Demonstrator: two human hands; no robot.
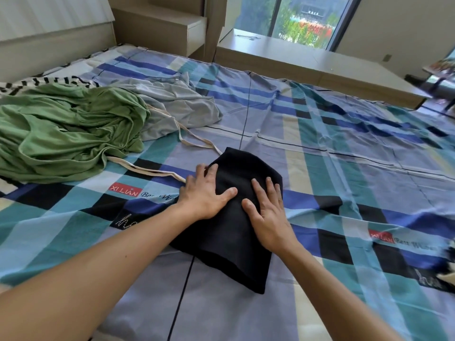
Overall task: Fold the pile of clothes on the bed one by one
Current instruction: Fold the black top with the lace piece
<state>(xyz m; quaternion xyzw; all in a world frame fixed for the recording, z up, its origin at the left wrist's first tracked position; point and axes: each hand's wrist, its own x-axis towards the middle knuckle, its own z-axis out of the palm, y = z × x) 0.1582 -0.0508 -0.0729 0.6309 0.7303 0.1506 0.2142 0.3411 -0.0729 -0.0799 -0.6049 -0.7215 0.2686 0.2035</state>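
Both forearms reach in from the bottom edge of my view, bare, and meet near the middle of the bed. My left hand (204, 193) lies flat with its fingers straight and spread, pressing down on the left edge of the folded black garment (234, 244), thumb stretched across the cloth. My right hand (267, 212) is just as flat and open, fingers spread, pressing the garment a little right of its centre. Neither of my hands grips anything.

The black garment lies as a narrow folded rectangle running away from me on the checked blue, teal and black bedsheet (344, 168). Touching its far end, cream fabric straps (197, 142) trail off across the sheet to the left.

Further left sits the unfolded pile. A crumpled green garment (69, 129) is nearest, a pale grey garment (177, 102) lies behind and to its right, touching it, and a black-and-white striped piece (37, 82) shows at the far left.

Past the bed I see a beige headboard (49, 38), a low wooden cabinet (295, 57) and a window (302, 18).
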